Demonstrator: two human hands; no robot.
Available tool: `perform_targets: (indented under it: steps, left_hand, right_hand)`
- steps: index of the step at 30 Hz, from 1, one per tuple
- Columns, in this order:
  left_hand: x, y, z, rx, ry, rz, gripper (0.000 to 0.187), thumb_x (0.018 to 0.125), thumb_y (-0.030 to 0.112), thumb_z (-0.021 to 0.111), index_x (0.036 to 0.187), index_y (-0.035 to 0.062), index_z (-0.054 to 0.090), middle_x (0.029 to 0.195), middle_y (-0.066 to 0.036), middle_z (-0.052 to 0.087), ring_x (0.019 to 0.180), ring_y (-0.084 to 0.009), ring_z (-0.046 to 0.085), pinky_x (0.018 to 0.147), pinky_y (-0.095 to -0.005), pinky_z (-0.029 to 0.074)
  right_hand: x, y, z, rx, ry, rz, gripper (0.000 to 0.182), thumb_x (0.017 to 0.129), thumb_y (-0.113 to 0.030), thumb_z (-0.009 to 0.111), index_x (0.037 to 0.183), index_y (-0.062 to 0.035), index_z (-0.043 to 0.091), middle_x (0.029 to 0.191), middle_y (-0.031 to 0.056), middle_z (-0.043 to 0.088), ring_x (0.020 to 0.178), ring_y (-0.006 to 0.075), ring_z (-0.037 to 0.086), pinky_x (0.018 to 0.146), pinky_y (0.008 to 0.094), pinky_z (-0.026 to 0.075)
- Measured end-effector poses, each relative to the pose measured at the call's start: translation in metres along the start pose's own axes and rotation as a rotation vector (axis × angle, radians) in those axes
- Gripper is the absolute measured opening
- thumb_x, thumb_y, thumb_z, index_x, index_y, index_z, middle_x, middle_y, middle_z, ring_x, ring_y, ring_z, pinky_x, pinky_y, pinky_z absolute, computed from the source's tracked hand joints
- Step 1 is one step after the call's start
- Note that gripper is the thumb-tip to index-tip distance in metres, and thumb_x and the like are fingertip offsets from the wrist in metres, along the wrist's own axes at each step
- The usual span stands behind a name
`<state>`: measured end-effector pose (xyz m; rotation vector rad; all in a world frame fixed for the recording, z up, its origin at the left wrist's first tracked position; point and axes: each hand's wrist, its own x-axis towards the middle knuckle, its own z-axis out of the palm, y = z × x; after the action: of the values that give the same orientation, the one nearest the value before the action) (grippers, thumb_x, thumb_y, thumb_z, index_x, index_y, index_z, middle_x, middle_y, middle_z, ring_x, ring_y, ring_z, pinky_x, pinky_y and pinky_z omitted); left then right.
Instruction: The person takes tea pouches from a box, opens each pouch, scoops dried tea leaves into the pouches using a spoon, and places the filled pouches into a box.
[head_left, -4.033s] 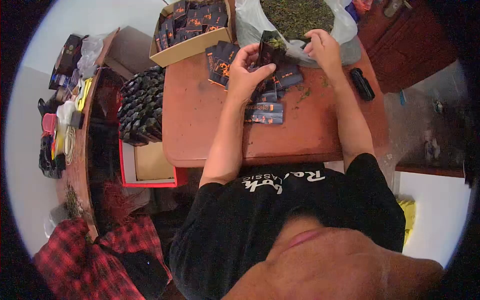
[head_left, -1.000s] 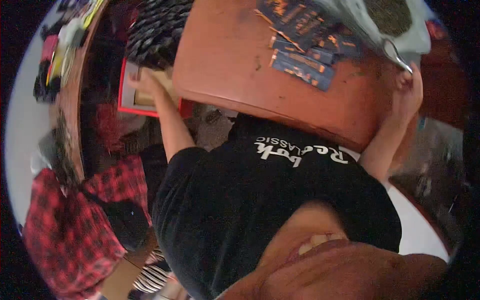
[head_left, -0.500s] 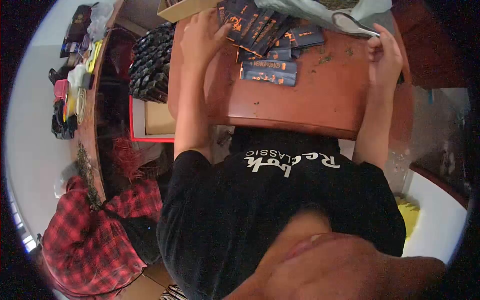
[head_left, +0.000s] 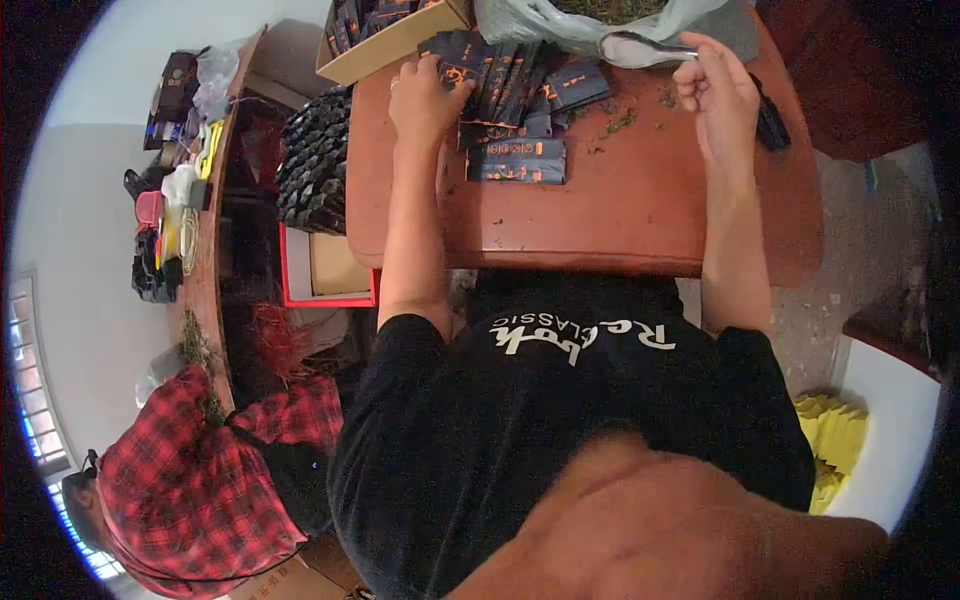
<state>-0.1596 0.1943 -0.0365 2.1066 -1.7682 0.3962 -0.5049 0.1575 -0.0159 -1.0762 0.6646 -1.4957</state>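
Observation:
My left hand (head_left: 424,100) lies at the left end of a spread of dark packets (head_left: 508,85) with orange print, thumb and fingers apart, touching the nearest ones. One packet (head_left: 516,160) lies crosswise at the near side of the pile. My right hand (head_left: 718,90) is closed around the handle of a metal spoon (head_left: 640,50). The spoon's bowl points left, over the edge of a clear plastic bag (head_left: 545,28) that holds dried, leafy material (head_left: 612,8).
A cardboard box (head_left: 400,42) of packets stands at the table's (head_left: 600,220) back left. Dark packs (head_left: 315,160) are stacked left, above a red-edged box (head_left: 330,300). A dark object (head_left: 771,118) lies right of my right hand. A person in red plaid (head_left: 190,480) is at the lower left.
The view has shifted, bringing more of the packet box and the dark object at the right into sight. My right hand still has the spoon; my left hand stays by the packets.

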Motion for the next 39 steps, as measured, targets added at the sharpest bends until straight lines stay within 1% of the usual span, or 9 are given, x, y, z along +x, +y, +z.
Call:
perform_targets:
  steps: [6, 15, 21, 27, 30, 33, 36, 37, 39]
  left_hand:
    - [-0.001, 0.002, 0.003, -0.029, 0.006, -0.018, 0.057, 0.071, 0.038, 0.08, 0.114, 0.0076, 0.059, 0.106, -0.016, 0.063, 0.101, -0.038, 0.06, 0.083, -0.0478, 0.052]
    - [0.0, 0.007, -0.004, -0.435, -0.092, -0.218, 0.055, 0.076, 0.04, 0.078, 0.112, 0.0032, 0.058, 0.103, -0.02, 0.068, 0.097, -0.0346, 0.066, 0.084, -0.0422, 0.05]
    - [0.004, -0.006, 0.024, -0.732, -0.069, -0.171, 0.055, 0.08, 0.045, 0.074, 0.111, 0.0004, 0.064, 0.104, -0.018, 0.069, 0.1, -0.0301, 0.067, 0.086, -0.0392, 0.05]
    - [0.006, 0.01, -0.003, -0.487, -0.128, -0.078, 0.049, 0.083, 0.042, 0.07, 0.109, 0.0004, 0.063, 0.105, -0.018, 0.07, 0.094, -0.0309, 0.068, 0.084, -0.042, 0.051]
    - [0.005, 0.0, -0.002, -0.421, -0.06, 0.005, 0.036, 0.086, 0.029, 0.067, 0.103, -0.0015, 0.06, 0.101, -0.019, 0.069, 0.09, -0.0309, 0.069, 0.081, -0.043, 0.054]
    - [-0.009, -0.007, -0.009, -0.989, 0.013, -0.249, 0.02, 0.087, 0.014, 0.063, 0.097, -0.0016, 0.056, 0.097, -0.018, 0.067, 0.086, -0.0311, 0.069, 0.078, -0.0422, 0.058]
    - [-0.017, -0.023, 0.003, -1.803, 0.118, -0.31, 0.011, 0.085, 0.002, 0.058, 0.095, -0.0005, 0.052, 0.093, -0.017, 0.065, 0.087, -0.0321, 0.069, 0.078, -0.0434, 0.061]
    - [-0.022, -0.004, -0.018, -1.897, 0.079, -0.255, 0.035, 0.082, 0.008, 0.058, 0.116, -0.001, 0.055, 0.115, -0.019, 0.062, 0.107, -0.0379, 0.062, 0.093, -0.0572, 0.052]
    - [-0.025, 0.012, -0.031, -2.147, 0.038, -0.235, 0.046, 0.079, 0.009, 0.059, 0.124, 0.0012, 0.052, 0.12, -0.019, 0.06, 0.112, -0.0415, 0.059, 0.093, -0.0623, 0.05]
  right_hand:
    - [0.004, 0.007, 0.003, -0.048, 0.0, 0.037, 0.025, 0.098, -0.017, 0.051, 0.112, -0.0019, 0.065, 0.072, 0.0035, 0.064, 0.06, 0.006, 0.052, 0.052, 0.0202, 0.04]
    - [0.003, 0.009, 0.009, -0.073, 0.025, 0.076, 0.024, 0.098, -0.017, 0.051, 0.11, -0.0031, 0.066, 0.071, 0.0029, 0.064, 0.058, 0.0057, 0.051, 0.051, 0.0199, 0.04]
    - [0.005, 0.012, 0.008, -0.077, 0.017, 0.093, 0.024, 0.098, -0.017, 0.051, 0.111, -0.0031, 0.065, 0.071, 0.0018, 0.064, 0.058, 0.005, 0.051, 0.051, 0.0188, 0.039]
    - [0.001, 0.008, 0.01, -0.12, 0.016, 0.066, 0.024, 0.099, -0.018, 0.051, 0.111, -0.0036, 0.066, 0.071, 0.0012, 0.064, 0.059, 0.0043, 0.051, 0.052, 0.0184, 0.039]
    - [0.0, 0.007, 0.011, -0.135, 0.003, 0.049, 0.024, 0.099, -0.018, 0.051, 0.111, -0.0038, 0.066, 0.072, 0.0014, 0.064, 0.06, 0.0046, 0.052, 0.052, 0.0187, 0.039]
    - [-0.002, 0.006, 0.011, -0.139, 0.005, 0.046, 0.024, 0.099, -0.018, 0.051, 0.111, -0.0035, 0.066, 0.072, 0.0016, 0.064, 0.06, 0.005, 0.052, 0.052, 0.0191, 0.039]
    - [-0.002, 0.006, 0.012, -0.125, -0.007, 0.02, 0.025, 0.099, -0.018, 0.051, 0.111, -0.003, 0.066, 0.072, 0.0018, 0.064, 0.06, 0.0052, 0.052, 0.052, 0.0193, 0.039]
    - [-0.003, 0.006, 0.014, -0.119, -0.015, 0.01, 0.025, 0.099, -0.018, 0.051, 0.111, -0.0029, 0.066, 0.072, 0.0018, 0.064, 0.06, 0.0052, 0.052, 0.052, 0.0193, 0.039]
    - [-0.004, 0.006, 0.016, -0.105, -0.015, 0.025, 0.026, 0.1, -0.018, 0.05, 0.112, -0.0016, 0.066, 0.072, 0.0021, 0.064, 0.06, 0.0052, 0.051, 0.052, 0.0194, 0.038]
